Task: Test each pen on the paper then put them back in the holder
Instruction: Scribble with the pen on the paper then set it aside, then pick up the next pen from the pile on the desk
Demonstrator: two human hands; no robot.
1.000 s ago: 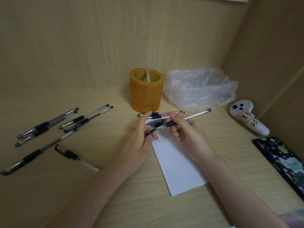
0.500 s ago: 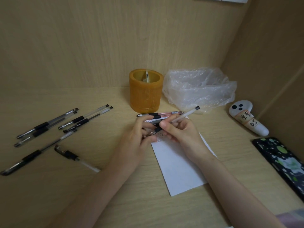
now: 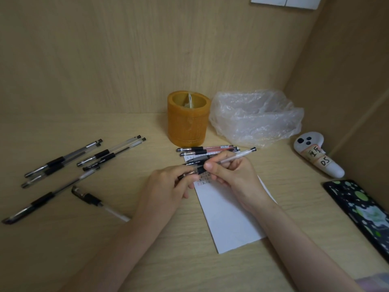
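Your right hand (image 3: 229, 175) pinches a clear-barrelled pen (image 3: 235, 158) and has drawn it down toward your left hand (image 3: 168, 186), whose fingertips now pinch its tip end, where they sat apart a second ago; capping or uncapping, I can't tell. Both hover over the paper (image 3: 227, 218), scribbles showing at its top edge but unreadable. Further back, pens (image 3: 207, 150) lie just before the orange holder (image 3: 188, 121). Off right, a white controller (image 3: 317, 157) reads "05".
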